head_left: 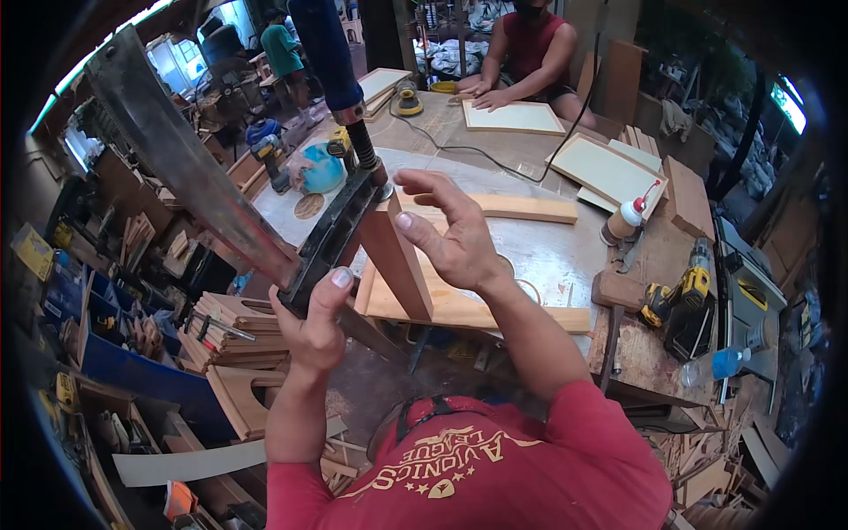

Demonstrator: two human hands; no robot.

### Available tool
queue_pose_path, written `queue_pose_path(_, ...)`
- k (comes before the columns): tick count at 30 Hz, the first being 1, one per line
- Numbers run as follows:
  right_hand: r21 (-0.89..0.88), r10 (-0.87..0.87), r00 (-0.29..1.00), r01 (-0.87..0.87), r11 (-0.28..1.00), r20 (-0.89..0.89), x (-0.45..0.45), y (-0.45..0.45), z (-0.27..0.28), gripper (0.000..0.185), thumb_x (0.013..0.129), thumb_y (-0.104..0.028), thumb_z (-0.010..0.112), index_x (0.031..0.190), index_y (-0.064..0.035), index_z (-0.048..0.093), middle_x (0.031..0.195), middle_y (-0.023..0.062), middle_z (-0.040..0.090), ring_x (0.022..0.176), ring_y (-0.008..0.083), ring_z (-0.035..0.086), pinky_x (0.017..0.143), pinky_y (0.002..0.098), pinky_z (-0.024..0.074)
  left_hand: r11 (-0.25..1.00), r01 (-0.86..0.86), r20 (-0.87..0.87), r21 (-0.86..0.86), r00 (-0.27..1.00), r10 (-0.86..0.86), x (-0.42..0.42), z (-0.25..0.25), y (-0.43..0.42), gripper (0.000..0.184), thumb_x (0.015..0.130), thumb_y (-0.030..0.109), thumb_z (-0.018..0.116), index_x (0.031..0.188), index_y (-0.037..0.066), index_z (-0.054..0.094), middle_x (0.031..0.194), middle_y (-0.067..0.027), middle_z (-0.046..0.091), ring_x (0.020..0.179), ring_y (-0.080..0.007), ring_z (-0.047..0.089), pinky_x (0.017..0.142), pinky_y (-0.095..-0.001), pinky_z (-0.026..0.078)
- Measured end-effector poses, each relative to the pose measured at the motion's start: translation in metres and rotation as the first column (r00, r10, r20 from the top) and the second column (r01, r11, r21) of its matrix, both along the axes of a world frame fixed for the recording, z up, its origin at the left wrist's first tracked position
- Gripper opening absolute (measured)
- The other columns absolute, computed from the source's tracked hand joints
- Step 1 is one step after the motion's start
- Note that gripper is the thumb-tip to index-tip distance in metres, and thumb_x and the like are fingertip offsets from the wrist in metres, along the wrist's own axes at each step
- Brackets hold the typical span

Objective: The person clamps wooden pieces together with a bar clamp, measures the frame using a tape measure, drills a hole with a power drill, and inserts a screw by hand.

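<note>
A large bar clamp [331, 221] with a blue handle [324, 62] stands over the near left part of the table, its screw end at the top of an upright wooden board [395, 261]. My left hand [311, 329] is wrapped round the clamp's sliding jaw, thumb on its near side. Beside the screw end, my right hand [452, 231] is raised with fingers apart and nothing in it. Under the board lies a wooden frame with a long rail [530, 208] at the back and another rail [548, 319] at the front.
To the right are a glue bottle [624, 221], a wooden mallet [618, 290], a yellow drill [680, 287] and a water bottle [714, 367]. A co-worker [534, 53] sits across the table, hands on a framed panel [512, 117]. A cable crosses the tabletop.
</note>
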State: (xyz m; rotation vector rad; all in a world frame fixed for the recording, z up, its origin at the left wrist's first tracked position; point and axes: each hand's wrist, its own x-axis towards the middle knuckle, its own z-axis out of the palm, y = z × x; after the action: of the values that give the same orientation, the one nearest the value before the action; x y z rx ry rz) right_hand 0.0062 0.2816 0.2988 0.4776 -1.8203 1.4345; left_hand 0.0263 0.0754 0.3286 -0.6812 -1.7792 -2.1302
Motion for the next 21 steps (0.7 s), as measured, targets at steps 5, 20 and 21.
queue_pose_path(5,0.183,-0.731,0.682,0.716,0.673,0.022,0.065,0.088,-0.094,0.036,0.082,-0.010,0.073,0.116,0.0006,0.065,0.114,0.0195,0.065,0.107,0.0361,0.060,0.096,0.0422,0.0473,1.000,0.005,-0.004,-0.006,1.000,-0.005,-0.004,-0.007,-0.005,0.025,0.086,0.018,0.071,0.097,-0.005,0.070,0.090,-0.0050,0.068,0.081,-0.0136,0.061,0.080,-0.0272,0.048)
queue_pose_path(20,0.813,-0.748,-0.349,0.389,0.432,0.564,0.237,0.258,-0.251,0.054,0.082,-0.026,0.073,0.126,0.0033,0.061,0.128,0.0269,0.061,0.119,0.0428,0.058,0.102,0.0498,0.0478,0.969,0.245,0.023,0.013,0.969,-0.245,-0.013,-0.007,-0.006,0.068,0.084,0.024,0.061,0.142,-0.008,0.046,0.139,-0.0213,0.055,0.134,-0.0339,0.051,0.119,-0.0579,0.032)
queue_pose_path(21,0.809,-0.727,-0.370,0.375,0.453,0.579,0.238,0.259,-0.249,0.057,0.080,-0.027,0.075,0.126,0.0044,0.061,0.126,0.0272,0.062,0.118,0.0429,0.059,0.102,0.0499,0.0480,0.970,0.241,0.032,0.010,0.970,-0.242,-0.012,-0.006,-0.006,0.068,0.084,0.024,0.061,0.142,-0.007,0.046,0.139,-0.0213,0.055,0.133,-0.0340,0.052,0.119,-0.0579,0.032)
